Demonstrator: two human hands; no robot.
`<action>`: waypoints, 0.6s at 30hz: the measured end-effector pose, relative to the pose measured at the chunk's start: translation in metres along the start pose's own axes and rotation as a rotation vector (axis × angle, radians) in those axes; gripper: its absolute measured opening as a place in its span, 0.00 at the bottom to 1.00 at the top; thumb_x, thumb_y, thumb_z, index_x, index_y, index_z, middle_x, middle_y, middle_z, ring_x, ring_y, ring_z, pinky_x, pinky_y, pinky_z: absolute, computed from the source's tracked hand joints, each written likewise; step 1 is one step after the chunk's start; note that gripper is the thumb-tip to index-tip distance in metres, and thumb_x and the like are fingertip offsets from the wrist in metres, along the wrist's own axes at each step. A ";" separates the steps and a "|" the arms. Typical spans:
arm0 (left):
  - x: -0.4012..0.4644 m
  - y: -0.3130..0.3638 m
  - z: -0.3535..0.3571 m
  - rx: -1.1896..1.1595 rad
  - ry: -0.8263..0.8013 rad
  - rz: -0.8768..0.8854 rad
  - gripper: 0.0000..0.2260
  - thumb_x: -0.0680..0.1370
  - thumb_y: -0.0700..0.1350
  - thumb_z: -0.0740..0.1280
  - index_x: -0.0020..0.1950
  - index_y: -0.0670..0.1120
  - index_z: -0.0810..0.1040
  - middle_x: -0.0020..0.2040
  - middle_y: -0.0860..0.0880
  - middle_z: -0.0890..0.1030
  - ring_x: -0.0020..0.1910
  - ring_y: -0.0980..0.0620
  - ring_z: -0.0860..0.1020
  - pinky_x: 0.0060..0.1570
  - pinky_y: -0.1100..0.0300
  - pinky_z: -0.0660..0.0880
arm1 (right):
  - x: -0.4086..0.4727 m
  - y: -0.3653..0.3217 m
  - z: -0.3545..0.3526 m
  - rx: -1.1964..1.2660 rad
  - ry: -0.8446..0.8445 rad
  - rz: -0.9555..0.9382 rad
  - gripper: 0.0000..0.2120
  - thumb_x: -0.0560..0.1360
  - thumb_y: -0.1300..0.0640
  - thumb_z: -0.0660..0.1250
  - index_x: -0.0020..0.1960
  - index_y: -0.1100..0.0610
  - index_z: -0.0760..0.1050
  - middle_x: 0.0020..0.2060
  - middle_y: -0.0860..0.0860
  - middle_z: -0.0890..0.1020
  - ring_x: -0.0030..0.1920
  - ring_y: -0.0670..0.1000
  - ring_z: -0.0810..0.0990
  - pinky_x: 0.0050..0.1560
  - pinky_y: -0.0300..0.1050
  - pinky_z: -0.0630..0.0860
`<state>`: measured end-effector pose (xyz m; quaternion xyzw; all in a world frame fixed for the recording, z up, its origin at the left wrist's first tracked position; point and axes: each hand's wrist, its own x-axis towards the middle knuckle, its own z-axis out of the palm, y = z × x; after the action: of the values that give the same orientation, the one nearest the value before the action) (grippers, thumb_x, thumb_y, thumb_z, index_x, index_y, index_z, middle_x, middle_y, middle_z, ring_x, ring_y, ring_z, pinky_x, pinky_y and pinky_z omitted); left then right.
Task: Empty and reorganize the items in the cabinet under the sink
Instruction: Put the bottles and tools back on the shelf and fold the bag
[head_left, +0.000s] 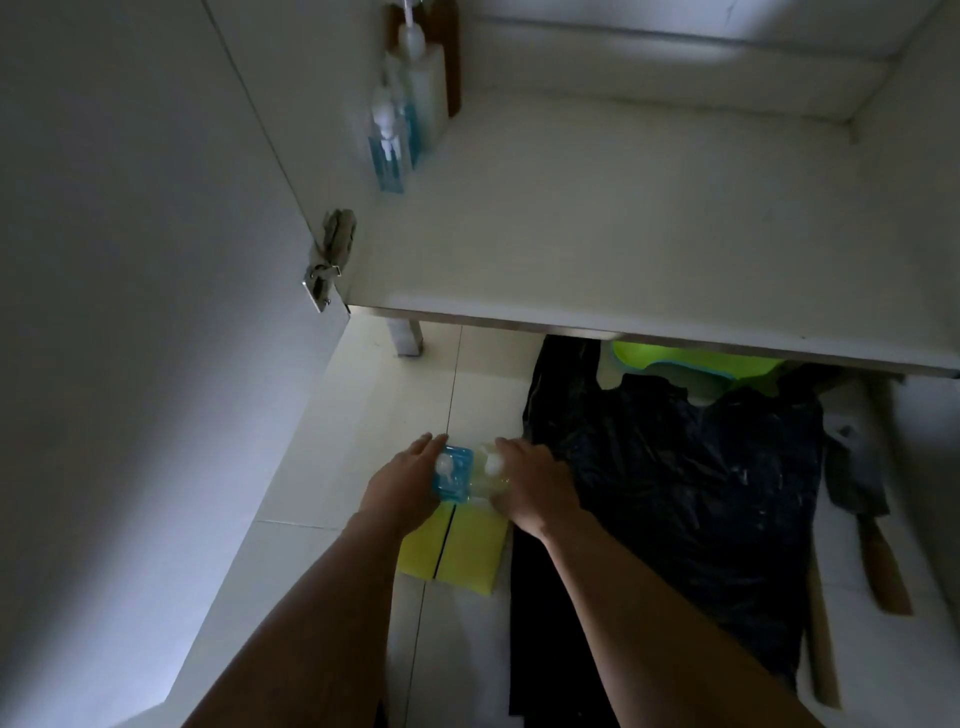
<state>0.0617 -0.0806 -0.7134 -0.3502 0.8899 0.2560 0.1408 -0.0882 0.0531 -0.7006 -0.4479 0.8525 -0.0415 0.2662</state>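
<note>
Blue and pale yellow plastic sit side by side under my fingers: my left hand (410, 478) curls around the blue pump bottle (453, 475) and my right hand (530, 486) around the yellowish pump bottle (488, 478). The two bottles touch each other on the floor (363, 415), just ahead of the yellow sponges (454, 545) and right beside the black plastic bag (675, 488). Each grip is closed about its bottle, thumb sides hidden from me.

The cabinet shelf (623, 218) already has a row of pump bottles (410, 114) lined along its back left corner, against the side wall. My judgement is that these two belong next in that row. To do it well I should lift both straight up, keep them upright so the pumps do not leak, clear the shelf's front edge and the door hinge (330, 260), and set them down close to the front of the row without knocking it.
</note>
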 end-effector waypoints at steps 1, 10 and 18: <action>0.003 -0.002 0.001 0.010 0.016 0.022 0.39 0.73 0.46 0.75 0.80 0.53 0.60 0.81 0.50 0.61 0.72 0.46 0.71 0.64 0.48 0.76 | 0.004 0.001 0.003 -0.032 -0.003 -0.003 0.33 0.71 0.50 0.73 0.72 0.47 0.63 0.68 0.48 0.71 0.64 0.56 0.71 0.60 0.55 0.71; -0.019 0.014 -0.027 -0.020 0.126 0.052 0.36 0.72 0.47 0.77 0.76 0.50 0.64 0.71 0.51 0.70 0.58 0.48 0.80 0.53 0.54 0.81 | -0.021 0.004 -0.017 0.103 0.145 -0.046 0.33 0.67 0.47 0.74 0.69 0.46 0.67 0.61 0.47 0.73 0.60 0.55 0.75 0.57 0.51 0.75; -0.055 0.061 -0.124 -0.158 0.445 0.076 0.34 0.70 0.48 0.78 0.73 0.48 0.68 0.68 0.47 0.73 0.58 0.42 0.80 0.53 0.48 0.79 | -0.066 -0.012 -0.111 0.325 0.325 -0.014 0.27 0.63 0.47 0.75 0.60 0.47 0.73 0.51 0.49 0.74 0.50 0.52 0.79 0.49 0.45 0.78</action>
<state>0.0492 -0.0808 -0.5654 -0.3740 0.8888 0.2467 -0.0963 -0.1035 0.0792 -0.5743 -0.3927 0.8631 -0.2516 0.1937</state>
